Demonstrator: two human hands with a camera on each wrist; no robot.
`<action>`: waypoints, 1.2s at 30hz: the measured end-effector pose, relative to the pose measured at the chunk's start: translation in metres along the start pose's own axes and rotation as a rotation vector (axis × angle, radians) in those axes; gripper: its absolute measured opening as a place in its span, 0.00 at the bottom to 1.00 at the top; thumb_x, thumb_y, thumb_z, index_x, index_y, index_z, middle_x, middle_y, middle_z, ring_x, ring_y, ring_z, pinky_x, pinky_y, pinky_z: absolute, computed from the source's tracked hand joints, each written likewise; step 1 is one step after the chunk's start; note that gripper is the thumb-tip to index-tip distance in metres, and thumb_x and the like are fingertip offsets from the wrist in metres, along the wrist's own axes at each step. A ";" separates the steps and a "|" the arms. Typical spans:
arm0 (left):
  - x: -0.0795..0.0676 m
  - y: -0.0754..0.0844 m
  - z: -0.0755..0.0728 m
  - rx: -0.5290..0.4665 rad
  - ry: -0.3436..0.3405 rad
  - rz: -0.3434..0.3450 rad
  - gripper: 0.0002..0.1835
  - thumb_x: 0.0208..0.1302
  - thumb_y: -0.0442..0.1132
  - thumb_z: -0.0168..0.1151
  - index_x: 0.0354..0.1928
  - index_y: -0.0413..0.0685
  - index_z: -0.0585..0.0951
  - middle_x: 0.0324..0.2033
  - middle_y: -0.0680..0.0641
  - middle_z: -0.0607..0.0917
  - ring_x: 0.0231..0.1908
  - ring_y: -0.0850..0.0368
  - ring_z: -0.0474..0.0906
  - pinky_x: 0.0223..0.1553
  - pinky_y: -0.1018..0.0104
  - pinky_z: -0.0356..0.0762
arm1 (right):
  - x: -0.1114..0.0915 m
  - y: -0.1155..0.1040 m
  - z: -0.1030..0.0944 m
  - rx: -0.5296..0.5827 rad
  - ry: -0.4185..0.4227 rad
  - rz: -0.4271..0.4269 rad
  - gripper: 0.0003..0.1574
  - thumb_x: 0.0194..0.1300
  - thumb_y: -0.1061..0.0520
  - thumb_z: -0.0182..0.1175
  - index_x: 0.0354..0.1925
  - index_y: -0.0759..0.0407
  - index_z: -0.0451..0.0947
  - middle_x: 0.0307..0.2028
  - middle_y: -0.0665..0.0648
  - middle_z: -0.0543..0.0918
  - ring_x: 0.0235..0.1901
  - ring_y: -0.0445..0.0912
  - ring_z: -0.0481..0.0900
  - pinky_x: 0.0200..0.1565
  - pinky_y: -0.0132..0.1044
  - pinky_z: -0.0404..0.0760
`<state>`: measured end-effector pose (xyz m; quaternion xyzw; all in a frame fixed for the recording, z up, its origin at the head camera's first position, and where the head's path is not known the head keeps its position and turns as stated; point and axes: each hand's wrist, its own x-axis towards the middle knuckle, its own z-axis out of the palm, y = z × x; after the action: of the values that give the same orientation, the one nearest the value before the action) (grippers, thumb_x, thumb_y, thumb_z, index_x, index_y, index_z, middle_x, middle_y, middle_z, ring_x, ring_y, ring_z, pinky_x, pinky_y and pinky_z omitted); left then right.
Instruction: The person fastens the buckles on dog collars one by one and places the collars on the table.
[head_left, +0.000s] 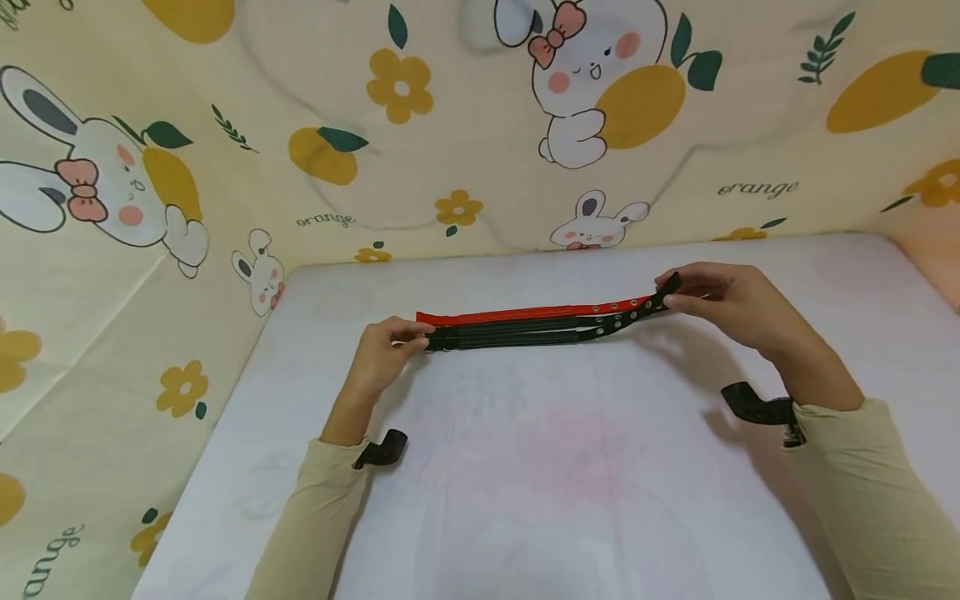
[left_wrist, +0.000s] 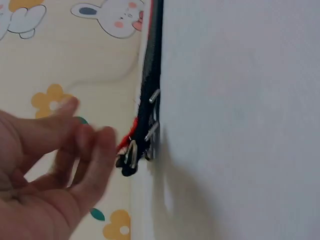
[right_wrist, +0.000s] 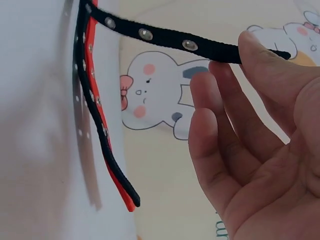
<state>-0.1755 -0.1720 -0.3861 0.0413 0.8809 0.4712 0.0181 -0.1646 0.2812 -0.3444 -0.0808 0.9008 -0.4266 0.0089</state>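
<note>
Side by side across the white table lie one red strap and two black straps, with metal eyelets toward the right and metal buckles at the left. My right hand pinches the punched end of one black strap between thumb and fingers, lifting it away from the others. In the right wrist view the red strap and the other black strap hang together below it. At the buckle end is my left hand, fingers loosely bent beside the strap ends, nothing between them in the left wrist view.
A white table spreads under both arms. Behind it and to the left hangs a cream cloth printed with rabbits, oranges and flowers. Black camera mounts sit at both wrists, by the beige sleeves.
</note>
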 end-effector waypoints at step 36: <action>-0.004 0.027 -0.004 0.085 0.036 0.167 0.17 0.59 0.33 0.71 0.52 0.45 0.86 0.47 0.42 0.88 0.49 0.48 0.85 0.50 0.57 0.84 | 0.001 -0.033 0.010 -0.052 0.068 -0.035 0.19 0.65 0.47 0.67 0.53 0.49 0.84 0.44 0.38 0.88 0.37 0.25 0.82 0.43 0.17 0.74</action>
<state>-0.1706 -0.1606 -0.3616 0.1067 0.8938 0.4339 -0.0388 -0.1601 0.2525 -0.3253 -0.0824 0.9098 -0.4055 -0.0314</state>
